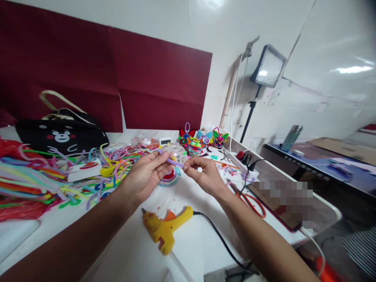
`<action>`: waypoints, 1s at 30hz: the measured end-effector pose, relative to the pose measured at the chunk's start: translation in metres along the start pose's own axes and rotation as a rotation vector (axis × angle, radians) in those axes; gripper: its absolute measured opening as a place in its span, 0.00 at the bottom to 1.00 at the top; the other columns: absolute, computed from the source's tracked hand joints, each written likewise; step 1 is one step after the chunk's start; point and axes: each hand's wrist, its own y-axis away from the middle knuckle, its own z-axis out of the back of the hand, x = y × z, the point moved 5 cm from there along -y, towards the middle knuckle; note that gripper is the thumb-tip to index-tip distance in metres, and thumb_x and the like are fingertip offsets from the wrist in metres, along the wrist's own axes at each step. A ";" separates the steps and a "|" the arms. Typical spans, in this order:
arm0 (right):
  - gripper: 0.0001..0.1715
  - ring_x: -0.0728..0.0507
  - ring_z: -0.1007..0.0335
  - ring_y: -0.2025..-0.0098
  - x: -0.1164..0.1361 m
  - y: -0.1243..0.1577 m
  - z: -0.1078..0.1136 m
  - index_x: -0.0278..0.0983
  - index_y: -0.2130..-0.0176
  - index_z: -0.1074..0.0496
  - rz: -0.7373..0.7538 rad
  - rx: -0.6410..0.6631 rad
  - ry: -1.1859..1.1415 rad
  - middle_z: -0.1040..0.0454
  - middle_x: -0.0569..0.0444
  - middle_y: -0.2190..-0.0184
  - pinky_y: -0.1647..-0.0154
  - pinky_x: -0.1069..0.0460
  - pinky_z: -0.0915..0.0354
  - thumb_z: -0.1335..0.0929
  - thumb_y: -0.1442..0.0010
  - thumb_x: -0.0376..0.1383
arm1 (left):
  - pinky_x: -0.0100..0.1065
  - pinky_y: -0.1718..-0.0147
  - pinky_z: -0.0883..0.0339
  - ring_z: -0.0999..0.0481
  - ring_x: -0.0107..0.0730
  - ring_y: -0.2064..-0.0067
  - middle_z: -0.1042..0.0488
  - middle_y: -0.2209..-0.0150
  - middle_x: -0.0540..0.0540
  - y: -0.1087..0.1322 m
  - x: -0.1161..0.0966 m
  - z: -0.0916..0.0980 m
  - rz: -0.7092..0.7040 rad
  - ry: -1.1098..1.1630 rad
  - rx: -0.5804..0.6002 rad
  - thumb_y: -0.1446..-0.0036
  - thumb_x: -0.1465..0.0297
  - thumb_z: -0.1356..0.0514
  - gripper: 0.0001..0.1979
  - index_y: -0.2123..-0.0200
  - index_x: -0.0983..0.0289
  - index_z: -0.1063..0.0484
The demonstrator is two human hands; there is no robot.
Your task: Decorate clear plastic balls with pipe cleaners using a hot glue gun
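My left hand and my right hand meet above the white table, both pinching a short purple pipe cleaner between fingertips. The left hand holds its left end, the right hand its right end. Just behind and below the hands lies a small round coil of pipe cleaners in red, blue and yellow. A clear glittery ball sits right behind the purple piece.
A yellow glue gun with a black cord lies near the front. Red-handled scissors and a phone lie at right. Loose coloured pipe cleaners cover the left. A black bear bag and several pipe-cleaner figures stand behind.
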 end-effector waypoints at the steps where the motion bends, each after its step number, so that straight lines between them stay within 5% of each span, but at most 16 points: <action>1: 0.08 0.49 0.33 0.73 -0.001 -0.001 -0.001 0.35 0.75 0.26 -0.024 0.008 -0.018 0.27 0.58 0.78 0.69 0.54 0.37 0.31 0.49 0.38 | 0.27 0.70 0.24 0.21 0.28 0.71 0.20 0.71 0.56 0.000 0.000 0.000 -0.003 0.000 -0.002 0.40 0.83 0.42 0.11 0.72 0.69 0.23; 13: 0.07 0.50 0.38 0.77 -0.002 -0.003 -0.003 0.35 0.76 0.26 -0.199 0.037 -0.129 0.28 0.57 0.80 0.75 0.55 0.42 0.29 0.55 0.38 | 0.27 0.70 0.25 0.21 0.29 0.70 0.19 0.69 0.57 -0.002 -0.001 0.003 0.007 0.020 -0.004 0.40 0.82 0.41 0.10 0.72 0.68 0.23; 30: 0.07 0.52 0.42 0.80 0.013 -0.006 0.002 0.35 0.80 0.27 -0.293 0.099 -0.001 0.28 0.59 0.83 0.78 0.56 0.46 0.29 0.54 0.35 | 0.25 0.72 0.24 0.20 0.27 0.72 0.19 0.70 0.56 0.004 -0.005 0.001 0.007 0.022 0.043 0.41 0.82 0.41 0.09 0.71 0.68 0.24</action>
